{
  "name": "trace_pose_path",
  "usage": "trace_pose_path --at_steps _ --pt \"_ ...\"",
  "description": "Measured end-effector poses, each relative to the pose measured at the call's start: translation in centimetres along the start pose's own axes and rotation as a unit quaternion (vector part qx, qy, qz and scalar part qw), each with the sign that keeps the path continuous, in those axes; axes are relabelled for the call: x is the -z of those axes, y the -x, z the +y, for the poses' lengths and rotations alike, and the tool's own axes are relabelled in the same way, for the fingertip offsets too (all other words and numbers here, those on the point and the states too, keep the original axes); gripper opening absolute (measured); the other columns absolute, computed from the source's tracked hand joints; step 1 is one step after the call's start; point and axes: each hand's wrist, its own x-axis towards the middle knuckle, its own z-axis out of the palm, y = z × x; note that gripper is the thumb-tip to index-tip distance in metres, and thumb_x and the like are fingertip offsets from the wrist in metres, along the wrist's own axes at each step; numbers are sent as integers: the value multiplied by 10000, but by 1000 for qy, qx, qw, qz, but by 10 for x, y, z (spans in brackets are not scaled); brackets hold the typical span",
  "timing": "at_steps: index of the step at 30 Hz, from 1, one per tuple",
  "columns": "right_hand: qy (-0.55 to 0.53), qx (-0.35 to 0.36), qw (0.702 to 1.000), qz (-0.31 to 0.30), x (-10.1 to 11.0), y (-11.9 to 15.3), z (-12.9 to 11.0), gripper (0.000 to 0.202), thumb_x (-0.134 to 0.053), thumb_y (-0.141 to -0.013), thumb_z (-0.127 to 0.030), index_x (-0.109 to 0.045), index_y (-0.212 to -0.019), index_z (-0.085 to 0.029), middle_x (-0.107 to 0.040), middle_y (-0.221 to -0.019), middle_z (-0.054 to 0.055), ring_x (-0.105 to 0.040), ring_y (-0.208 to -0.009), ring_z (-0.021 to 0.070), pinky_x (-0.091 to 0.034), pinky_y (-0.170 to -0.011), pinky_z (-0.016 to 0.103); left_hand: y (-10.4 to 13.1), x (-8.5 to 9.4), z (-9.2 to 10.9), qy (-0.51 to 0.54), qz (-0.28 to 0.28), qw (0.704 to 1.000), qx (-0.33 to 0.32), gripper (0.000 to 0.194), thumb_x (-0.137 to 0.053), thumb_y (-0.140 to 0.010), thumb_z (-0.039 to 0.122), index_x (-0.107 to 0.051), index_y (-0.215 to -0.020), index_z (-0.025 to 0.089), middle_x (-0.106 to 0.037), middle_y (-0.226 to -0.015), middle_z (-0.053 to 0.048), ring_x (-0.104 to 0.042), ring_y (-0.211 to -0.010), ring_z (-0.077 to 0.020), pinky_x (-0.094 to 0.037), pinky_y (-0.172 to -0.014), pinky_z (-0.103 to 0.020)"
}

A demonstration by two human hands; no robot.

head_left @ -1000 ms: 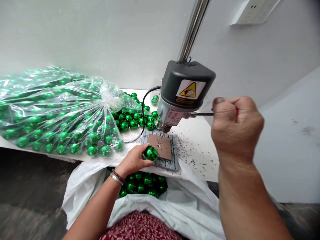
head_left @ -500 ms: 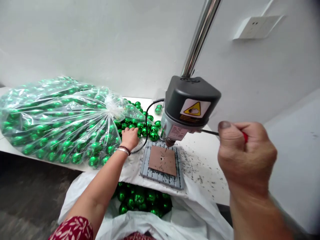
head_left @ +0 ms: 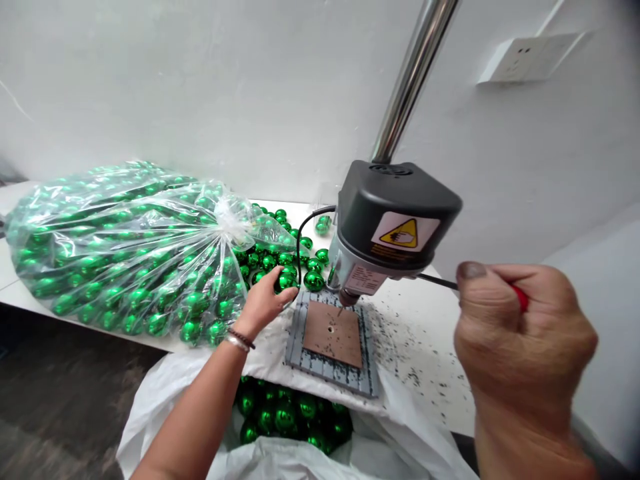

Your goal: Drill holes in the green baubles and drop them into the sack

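Note:
My left hand is beside the loose shiny green balls, its thumb and a finger closed around one green ball. My right hand is wrapped round the red-ended lever of a small drill press. The drill bit points down above a brown square board with a small hole in it. Under that board lies a grey slotted base plate, strewn with dark shavings.
A big clear plastic bag, tied at its neck and full of green balls, lies on the left. An open white sack with more balls hangs at the table's front edge. A black cable arcs behind my left hand.
My left hand has drawn back from the pile towards me and now has a green ball in its fingers. My right hand stays on the lever; the whole view has shifted slightly.

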Motion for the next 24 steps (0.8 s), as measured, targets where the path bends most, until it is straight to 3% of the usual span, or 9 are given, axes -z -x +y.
trace_pose_path --at_steps 1,2,4,6,8,14,19,24 --pt "0 -4 1000 3 -1 0 0 364 -563 -668 -536 -600 -692 -175 -523 -572 20 -419 -516 87 -325 -515 251 8 1 -1 143 -23 988 52 530 -667 -812 423 -557 -1289 222 -689 -1041 -76 -653 -851 -210 -472 -760 -330" --pt "1 -9 1000 8 -1 1 1 352 -568 -665 -525 -599 -692 -176 -520 -568 18 -418 -516 88 -325 -520 252 16 1 -4 275 -48 955 99 491 -652 -824 460 -570 -1245 221 -686 -956 -51 -646 -739 -166 -468 -676 -289" --pt "2 -18 1000 17 -3 1 1 335 -578 -660 -507 -599 -698 -175 -519 -573 17 -426 -527 90 -331 -535 257 28 -3 -10 469 -98 861 171 401 -662 -822 483 -598 -1102 203 -661 -822 -15 -612 -603 -113 -445 -581 -239" --pt "-2 -18 1000 18 -4 2 2 339 -578 -658 -506 -599 -704 -172 -525 -589 21 -435 -543 92 -340 -550 262 37 -8 -17 565 -131 788 206 349 -707 -802 460 -601 -979 179 -655 -768 -9 -624 -594 -108 -453 -567 -223" --pt "-9 -10 1000 14 -4 2 2 358 -564 -665 -522 -595 -712 -168 -525 -603 22 -435 -550 91 -345 -556 264 42 -13 -21 602 -150 753 220 341 -733 -792 436 -603 -963 170 -670 -771 -20 -654 -629 -127 -468 -571 -223" --pt "-22 -8 1000 3 -3 5 2 390 -558 -682 -550 -598 -737 -166 -541 -621 13 -455 -557 92 -371 -564 261 48 -17 -15 611 -182 743 202 575 -704 -829 441 -468 -1338 312 -687 -928 -22 -681 -687 -152 -440 -527 -203" --pt "-28 9 1000 6 -4 7 3 366 -563 -693 -535 -591 -726 -172 -561 -630 11 -460 -557 93 -371 -555 258 51 -19 -10 623 -200 723 223 564 -647 -861 483 -443 -1358 312 -670 -936 -38 -679 -683 -154 -391 -484 -171" --pt "-33 16 999 8 -4 8 7 359 -568 -727 -524 -597 -757 -167 -545 -634 5 -466 -581 92 -376 -582 254 52 -25 -14 624 -169 732 216 585 -721 -807 368 -459 -1328 315 -686 -905 -21 -700 -714 -187 -445 -537 -212"
